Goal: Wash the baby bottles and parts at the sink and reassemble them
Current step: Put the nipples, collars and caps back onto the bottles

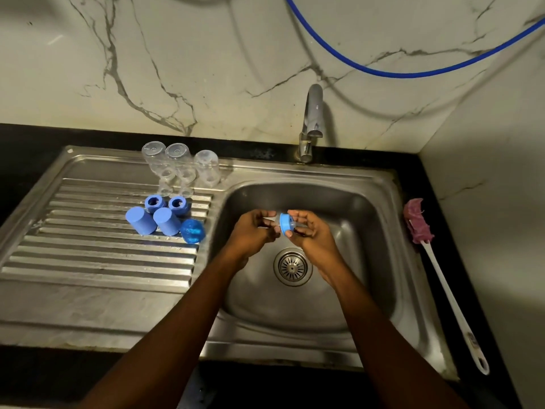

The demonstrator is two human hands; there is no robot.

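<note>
Forearms [177, 335] entered from lower frame; left hand [255, 233] and right hand [311, 233], both curled, pinched blue collar ring [285, 226] between them over sink [368, 231]. Clear bottles [180, 163] and blue caps [141, 219] stood centre left.

Three clear bottles [153, 160] [178, 162] [207, 169] stand far left of the basin. Nearer lie two blue rings [154, 203] [178, 204], two solid blue caps [141, 220] [167, 221] and one see-through cap [193, 230]. A third ring [286, 224] sits in two hands [253, 230] [311, 233]. One brush [418, 225] lies right; one tap [312, 122] and one hose [392, 74] are far.
</note>
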